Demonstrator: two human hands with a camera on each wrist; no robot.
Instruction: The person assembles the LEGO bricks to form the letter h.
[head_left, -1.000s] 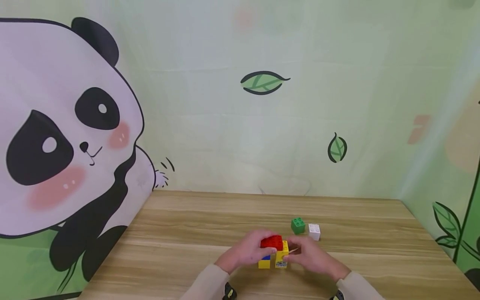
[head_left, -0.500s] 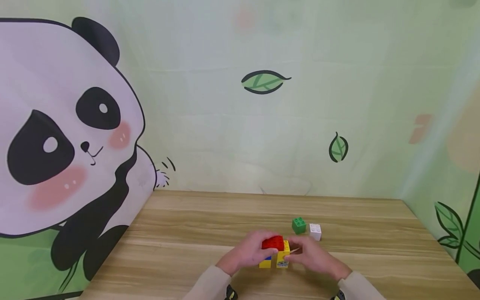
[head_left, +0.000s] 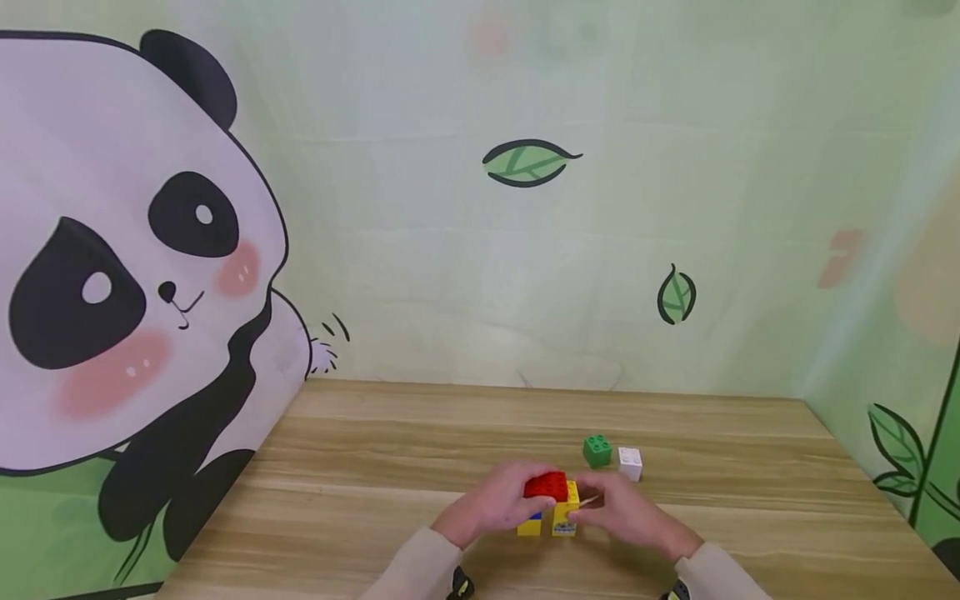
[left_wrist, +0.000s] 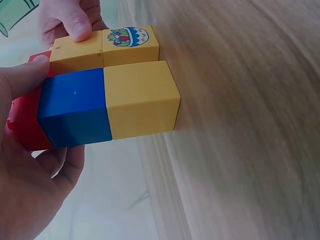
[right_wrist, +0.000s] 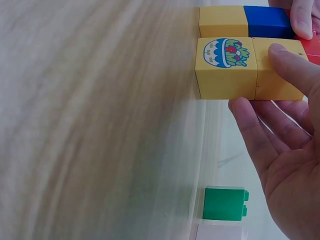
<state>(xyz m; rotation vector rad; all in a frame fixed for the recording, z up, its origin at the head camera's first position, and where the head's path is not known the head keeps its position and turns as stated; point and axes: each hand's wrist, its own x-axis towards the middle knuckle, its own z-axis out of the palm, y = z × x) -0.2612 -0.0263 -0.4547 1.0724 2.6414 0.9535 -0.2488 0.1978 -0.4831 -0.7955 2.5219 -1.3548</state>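
Observation:
My left hand (head_left: pixel 491 500) grips a red toy brick (head_left: pixel 546 486) from above, thumb on the near side. Below that brick is a blue brick (left_wrist: pixel 75 107), stacked on a plain yellow brick (left_wrist: pixel 142 97). Close beside it stands a second stack of two yellow bricks; the lower yellow brick (right_wrist: pixel 226 67) bears a picture of a filled bowl. My right hand (head_left: pixel 626 512) pinches the upper yellow brick (right_wrist: pixel 282 75) between thumb and fingers. The red brick reaches toward this stack's top; whether it is pressed onto the studs I cannot tell.
A green brick (head_left: pixel 597 451) and a white brick (head_left: pixel 630 463) lie on the wooden table (head_left: pixel 420 442) behind the right hand. A cloth backdrop (head_left: pixel 420 275) with a panda and leaves rises at the table's far edge.

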